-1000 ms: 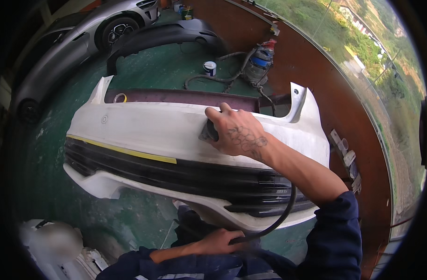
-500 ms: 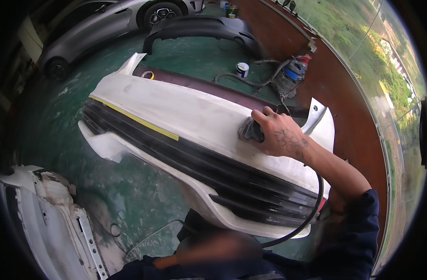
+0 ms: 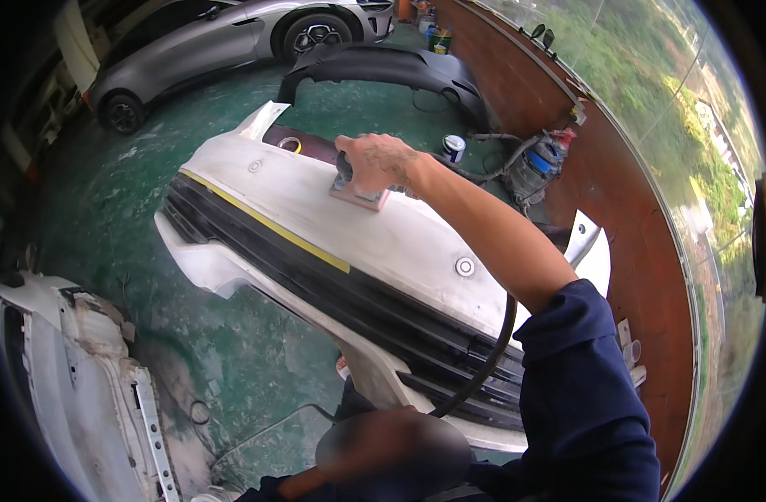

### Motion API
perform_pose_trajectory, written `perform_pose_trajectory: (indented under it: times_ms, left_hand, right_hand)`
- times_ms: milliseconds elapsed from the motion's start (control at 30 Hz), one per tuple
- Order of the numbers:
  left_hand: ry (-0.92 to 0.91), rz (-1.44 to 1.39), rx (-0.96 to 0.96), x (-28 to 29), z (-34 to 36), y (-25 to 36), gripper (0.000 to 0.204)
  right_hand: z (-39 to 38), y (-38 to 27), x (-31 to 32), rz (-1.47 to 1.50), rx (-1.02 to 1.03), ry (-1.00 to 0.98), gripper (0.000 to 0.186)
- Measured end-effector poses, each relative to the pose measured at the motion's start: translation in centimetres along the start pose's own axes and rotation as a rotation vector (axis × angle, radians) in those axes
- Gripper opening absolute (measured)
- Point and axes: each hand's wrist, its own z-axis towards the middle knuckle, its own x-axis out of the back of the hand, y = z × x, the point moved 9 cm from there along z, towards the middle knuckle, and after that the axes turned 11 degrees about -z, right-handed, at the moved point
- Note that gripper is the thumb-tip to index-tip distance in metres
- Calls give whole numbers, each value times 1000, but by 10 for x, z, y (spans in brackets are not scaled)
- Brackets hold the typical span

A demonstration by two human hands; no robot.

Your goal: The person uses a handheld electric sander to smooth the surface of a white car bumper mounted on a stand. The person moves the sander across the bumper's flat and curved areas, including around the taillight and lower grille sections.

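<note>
A white car bumper (image 3: pixel 425 238) with a black ribbed lower section (image 3: pixel 383 309) lies slantwise in front of me. My right hand (image 3: pixel 381 163) is closed over the top of a sander (image 3: pixel 358 195), whose flat pad rests on the bumper's white upper surface, left of its middle. From below the right arm a dark hose (image 3: pixel 491 356) curves down toward my body. A yellow strip of tape (image 3: pixel 266 220) runs along the edge between white and black. At the lower edge, my left hand (image 3: pixel 370 452) is smeared by a blur close to my body, its fingers hidden.
A roll of tape (image 3: pixel 290 145) sits behind the bumper. Beyond are a paint can (image 3: pixel 454 148), a vacuum (image 3: pixel 533 171) with a hose, a dark bumper (image 3: pixel 374 67) and a silver car (image 3: pixel 199 50). A worn white body panel (image 3: pixel 73 393) stands at the lower left; a red-brown wall (image 3: pixel 600 159) runs along the right.
My right hand and the sander have moved left along the bumper, and the arm reaches further out. A round mark on the bumper's right part now shows. The view has shifted slightly.
</note>
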Motion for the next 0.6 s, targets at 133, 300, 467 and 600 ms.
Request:
perform_pose_trajectory:
  times_ms: [133, 300, 467, 600]
  left_hand:
    - [-25, 16, -140, -12, -1, 14, 32]
    - [-216, -49, -261, -53, 11, 7, 34]
    - [-393, 12, -69, -68, 10, 31, 41]
    - [-418, -32, -76, -67, 13, 33, 39]
  right_hand:
    - [-26, 4, -5, -30, 17, -22, 61]
    - [-118, 33, -13, -65, -34, -78, 68]
    - [-176, 65, -21, -83, -86, -143, 69]
    - [-158, 56, -15, -88, -93, -168, 66]
